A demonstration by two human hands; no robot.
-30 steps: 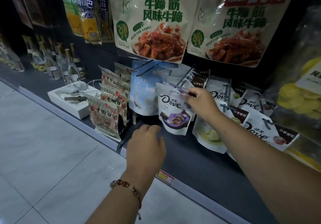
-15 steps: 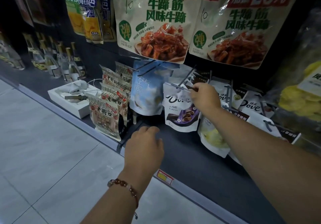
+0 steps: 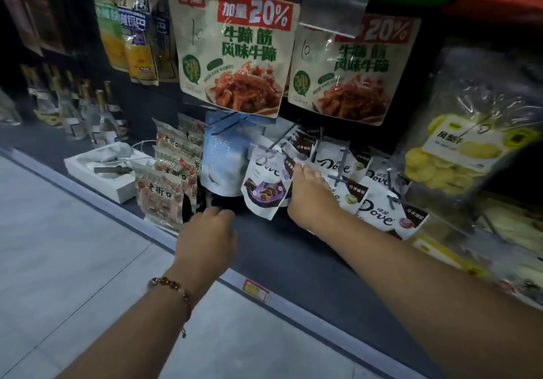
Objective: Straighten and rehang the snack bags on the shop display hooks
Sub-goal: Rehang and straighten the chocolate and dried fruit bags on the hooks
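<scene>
A white Dove chocolate bag (image 3: 263, 186) with a purple picture hangs tilted from the tip of a metal display hook (image 3: 277, 143). My right hand (image 3: 308, 195) reaches up to the bag's upper right edge, and its fingertips pinch the brown corner there. My left hand (image 3: 207, 231) hovers below and left of the bag, fingers loosely curled, holding nothing. More Dove bags (image 3: 379, 208) hang crookedly on hooks to the right, partly behind my right hand.
A pale blue bag (image 3: 220, 161) and red-patterned snack packs (image 3: 160, 193) hang to the left. Two large green-lettered bags (image 3: 235, 52) hang above, and a pineapple-slice bag (image 3: 458, 149) at right. A white box (image 3: 117, 190) and bottles (image 3: 97, 114) stand on the dark shelf (image 3: 293, 261).
The camera moved closer and tilted up. My right hand slid from the bag's top at the hook down to its right edge, and the bag now hangs tilted. My left hand stays put.
</scene>
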